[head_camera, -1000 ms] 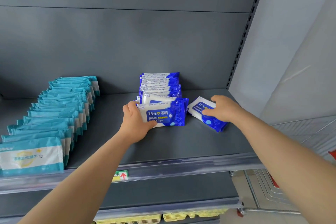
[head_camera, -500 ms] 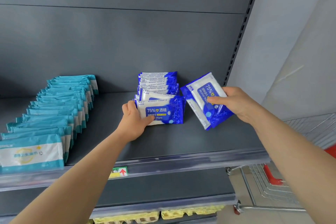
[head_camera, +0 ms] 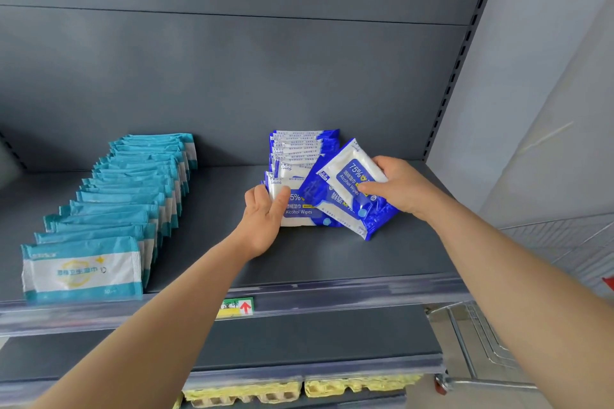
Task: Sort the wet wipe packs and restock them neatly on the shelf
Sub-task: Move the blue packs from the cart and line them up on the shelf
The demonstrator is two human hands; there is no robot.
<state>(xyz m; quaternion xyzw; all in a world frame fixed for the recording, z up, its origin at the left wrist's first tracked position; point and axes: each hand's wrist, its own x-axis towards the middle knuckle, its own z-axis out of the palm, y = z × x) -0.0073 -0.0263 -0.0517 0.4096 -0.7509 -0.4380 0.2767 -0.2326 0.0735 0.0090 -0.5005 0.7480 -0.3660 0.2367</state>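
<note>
Risk sits in the blue row (head_camera: 300,151): your left hand (head_camera: 264,219) grips its front pack (head_camera: 299,211), upright on the shelf (head_camera: 332,256), while your right hand (head_camera: 403,188) pinches a tilted loose pack (head_camera: 345,173) overlapping it. Slacken the left grip while wedging it in, and the row may topple forward.

Grey metal shelf (head_camera: 212,242) is carrying two front-to-back rows: teal wet wipe packs (head_camera: 126,196) standing at left, blue alcohol wipe packs (head_camera: 300,149) standing near the middle, rows well apart.
</note>
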